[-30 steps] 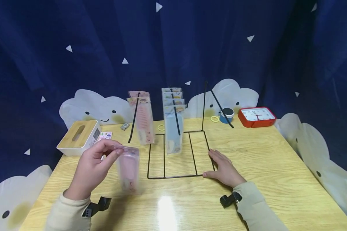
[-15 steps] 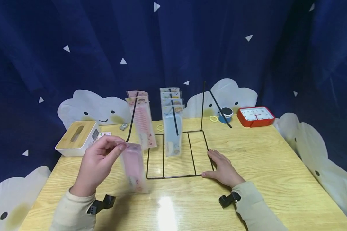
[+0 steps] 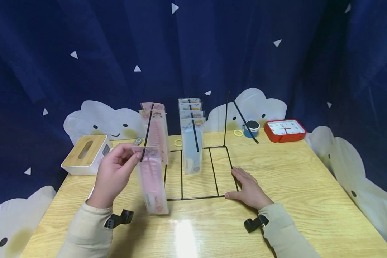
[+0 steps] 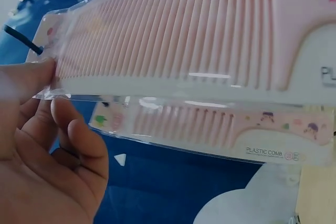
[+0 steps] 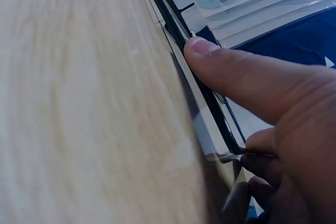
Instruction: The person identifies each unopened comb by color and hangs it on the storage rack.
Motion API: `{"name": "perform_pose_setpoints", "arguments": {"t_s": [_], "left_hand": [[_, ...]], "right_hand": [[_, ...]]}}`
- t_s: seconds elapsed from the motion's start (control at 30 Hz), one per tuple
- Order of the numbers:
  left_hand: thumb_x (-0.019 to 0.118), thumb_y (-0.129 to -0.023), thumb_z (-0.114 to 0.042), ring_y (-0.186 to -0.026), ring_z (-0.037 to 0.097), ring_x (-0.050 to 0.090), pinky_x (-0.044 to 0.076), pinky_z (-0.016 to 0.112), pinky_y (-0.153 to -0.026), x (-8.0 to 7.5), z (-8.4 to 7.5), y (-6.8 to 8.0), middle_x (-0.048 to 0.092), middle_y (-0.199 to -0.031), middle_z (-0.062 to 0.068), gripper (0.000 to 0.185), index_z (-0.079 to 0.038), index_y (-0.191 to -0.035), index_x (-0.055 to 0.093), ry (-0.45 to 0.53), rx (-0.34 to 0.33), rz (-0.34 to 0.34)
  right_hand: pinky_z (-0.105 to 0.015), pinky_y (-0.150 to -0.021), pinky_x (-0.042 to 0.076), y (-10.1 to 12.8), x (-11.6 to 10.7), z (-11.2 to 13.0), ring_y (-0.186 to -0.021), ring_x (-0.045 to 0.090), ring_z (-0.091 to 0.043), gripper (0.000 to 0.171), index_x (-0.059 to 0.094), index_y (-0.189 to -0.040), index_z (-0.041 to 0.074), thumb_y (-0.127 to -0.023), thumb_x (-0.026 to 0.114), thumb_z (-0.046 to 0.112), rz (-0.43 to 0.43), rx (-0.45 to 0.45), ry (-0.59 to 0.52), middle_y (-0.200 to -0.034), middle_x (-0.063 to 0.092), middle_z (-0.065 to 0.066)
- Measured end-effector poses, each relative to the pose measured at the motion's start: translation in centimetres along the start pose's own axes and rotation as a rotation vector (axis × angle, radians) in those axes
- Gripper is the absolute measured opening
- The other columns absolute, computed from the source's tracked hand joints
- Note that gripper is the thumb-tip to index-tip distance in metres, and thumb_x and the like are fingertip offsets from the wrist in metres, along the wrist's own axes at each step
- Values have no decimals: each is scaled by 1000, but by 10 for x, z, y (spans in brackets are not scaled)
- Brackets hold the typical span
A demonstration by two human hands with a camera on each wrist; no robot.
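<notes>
My left hand (image 3: 117,172) pinches the top of a clear-packaged pink comb (image 3: 153,177) between thumb and fingers. The tip of the left black hook (image 4: 23,40) sticks out through the top of that packet in the left wrist view. Farther back on the same hook hang more packaged pink combs (image 3: 158,132). Several packaged blue combs (image 3: 192,143) hang on the middle hook. My right hand (image 3: 249,188) holds the front right corner of the black wire rack (image 3: 200,197), thumb on the front rail (image 5: 210,95) and fingers at the side rail.
The right hook (image 3: 246,122) is bare. Behind it stand a blue and white round jar (image 3: 252,132) and a red clock (image 3: 285,130). A tissue box (image 3: 85,156) stands at left. Yellow rings (image 3: 238,133) lie near the back edge. A dark blue curtain (image 3: 193,46) hangs behind.
My left hand has moved right and up with the pink comb, and its packet now sits at the hook's tip. My right hand has stayed on the rack.
</notes>
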State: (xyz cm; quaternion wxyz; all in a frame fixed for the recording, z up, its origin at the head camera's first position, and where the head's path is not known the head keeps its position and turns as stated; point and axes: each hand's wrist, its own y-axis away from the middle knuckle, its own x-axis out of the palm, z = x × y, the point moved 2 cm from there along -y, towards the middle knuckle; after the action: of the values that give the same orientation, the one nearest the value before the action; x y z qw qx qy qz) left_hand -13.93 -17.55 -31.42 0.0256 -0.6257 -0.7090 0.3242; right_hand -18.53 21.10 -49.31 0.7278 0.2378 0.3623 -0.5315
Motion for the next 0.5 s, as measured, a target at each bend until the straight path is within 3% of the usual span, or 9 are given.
{"name": "perform_pose_setpoints", "arguments": {"t_s": [0.2, 0.37, 0.5], "left_hand": [[65, -98, -11, -58, 13, 44, 36, 25, -49, 9, 15, -33, 63, -76, -1, 9, -3, -102, 67, -85, -31, -26], [63, -100, -15, -61, 14, 44, 37, 24, -52, 15, 24, -56, 61, -77, 11, 15, -2, -106, 66, -86, -43, -38], [62, -101, -19, -61, 13, 46, 38, 23, -51, 15, 30, -68, 62, -79, 8, 19, -3, -110, 66, -85, -57, -37]], "right_hand": [[-63, -116, 16, 2, 0, 0, -149, 21, -41, 102, 35, -154, -1, -79, 82, 50, 3, 7, -2, -160, 32, -19], [-63, -116, 17, 1, 1, 0, -149, 22, -40, 102, 36, -153, -1, -78, 82, 51, -3, 0, 12, -160, 33, -18], [-62, -116, 17, 1, 1, 0, -149, 22, -40, 102, 36, -153, -1, -78, 82, 51, 0, -2, 15, -160, 33, -19]]}}
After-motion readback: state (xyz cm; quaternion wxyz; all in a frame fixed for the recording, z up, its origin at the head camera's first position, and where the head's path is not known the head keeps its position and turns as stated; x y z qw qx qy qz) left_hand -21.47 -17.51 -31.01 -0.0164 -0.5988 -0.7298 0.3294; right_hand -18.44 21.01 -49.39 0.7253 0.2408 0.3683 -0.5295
